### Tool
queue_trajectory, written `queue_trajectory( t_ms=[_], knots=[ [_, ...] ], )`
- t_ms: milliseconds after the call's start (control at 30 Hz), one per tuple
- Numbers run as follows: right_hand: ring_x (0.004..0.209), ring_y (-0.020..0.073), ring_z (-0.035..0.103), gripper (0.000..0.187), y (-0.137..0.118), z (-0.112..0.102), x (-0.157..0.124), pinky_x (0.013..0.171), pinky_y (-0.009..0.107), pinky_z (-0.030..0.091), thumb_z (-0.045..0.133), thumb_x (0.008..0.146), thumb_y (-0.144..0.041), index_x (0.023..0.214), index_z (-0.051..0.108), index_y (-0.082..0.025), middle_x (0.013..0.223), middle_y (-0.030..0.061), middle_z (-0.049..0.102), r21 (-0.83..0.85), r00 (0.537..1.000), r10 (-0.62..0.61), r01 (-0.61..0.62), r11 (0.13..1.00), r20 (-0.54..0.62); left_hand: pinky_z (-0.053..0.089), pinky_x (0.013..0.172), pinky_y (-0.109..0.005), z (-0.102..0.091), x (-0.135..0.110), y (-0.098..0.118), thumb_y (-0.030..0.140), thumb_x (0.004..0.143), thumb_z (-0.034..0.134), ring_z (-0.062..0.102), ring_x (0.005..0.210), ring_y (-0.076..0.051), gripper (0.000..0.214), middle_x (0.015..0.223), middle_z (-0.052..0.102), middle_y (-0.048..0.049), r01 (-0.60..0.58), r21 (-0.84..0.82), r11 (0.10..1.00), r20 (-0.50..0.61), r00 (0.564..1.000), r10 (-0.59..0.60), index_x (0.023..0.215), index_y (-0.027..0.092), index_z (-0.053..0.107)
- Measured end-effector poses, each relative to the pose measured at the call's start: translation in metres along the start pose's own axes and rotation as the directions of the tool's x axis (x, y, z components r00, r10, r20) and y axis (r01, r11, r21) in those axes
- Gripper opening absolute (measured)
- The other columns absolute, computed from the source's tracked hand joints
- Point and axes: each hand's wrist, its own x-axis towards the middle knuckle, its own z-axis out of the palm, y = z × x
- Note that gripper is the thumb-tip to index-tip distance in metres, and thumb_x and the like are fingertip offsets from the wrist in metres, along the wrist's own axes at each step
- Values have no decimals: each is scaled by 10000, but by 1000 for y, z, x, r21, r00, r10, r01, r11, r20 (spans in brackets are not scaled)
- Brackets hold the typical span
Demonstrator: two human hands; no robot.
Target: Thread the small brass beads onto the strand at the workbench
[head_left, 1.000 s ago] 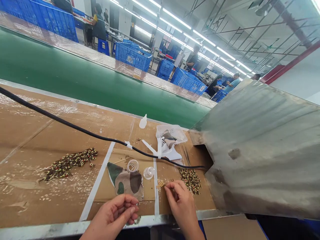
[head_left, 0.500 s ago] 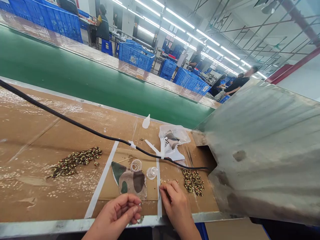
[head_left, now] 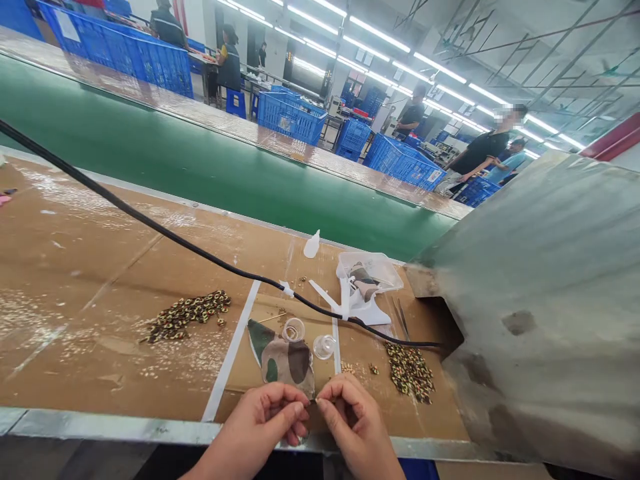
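At the bottom centre of the frame, the left hand (head_left: 260,420) and right hand (head_left: 353,420) pinch closed, fingertips meeting (anything held is too small to tell), just below a camouflage fabric patch (head_left: 285,360).

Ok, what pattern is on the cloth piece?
Camouflage: the cloth has green, tan and brown patches, clearest in the head view.

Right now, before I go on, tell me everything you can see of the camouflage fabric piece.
The camouflage fabric piece is a flat, soft-looking cut shape, tapering to a point at its upper left, patterned in green, tan and dark brown. It lies on a brown cardboard sheet, with a clear plastic ring at its upper edge. Its lower end reaches the left hand, though I cannot tell whether they touch.
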Motion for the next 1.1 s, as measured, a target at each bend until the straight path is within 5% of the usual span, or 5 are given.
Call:
queue_trajectory(
  t_ms=[167, 700, 1100],
  knots=[
    [633, 120, 501, 174, -4, 11, 1, 552, 212, 378, 484, 888, -279, 785, 593, -190, 742, 18, 540, 4, 998, 5, -5, 1000, 69, 452, 547, -244, 2, -1, 0, 407, 697, 676, 550, 533, -123, 302, 563, 628, 2, -4, -39, 999, 3, 1000, 4, 756, 112, 657],
    [573, 96, 531, 150, -6, 14, -3, 500, 188, 416, 477, 896, -205, 835, 613, -206, 757, 13, 560, -126, 988, -153, 148, 981, -35, 421, 514, -210, 9, -8, 9, 371, 704, 674, 522, 500, -104, 233, 535, 613, 20, 15, -54, 998, -68, 998, -19, 695, 139, 657],
    [610, 103, 544, 151, -10, 15, -5, 533, 195, 420, 463, 904, -205, 831, 594, -210, 760, 11, 557, -154, 988, -147, 139, 978, -42, 441, 518, -217, 10, -8, 7, 370, 709, 665, 532, 524, -117, 224, 562, 618, 19, -16, -34, 999, -78, 997, 13, 713, 147, 653]
  ],
)
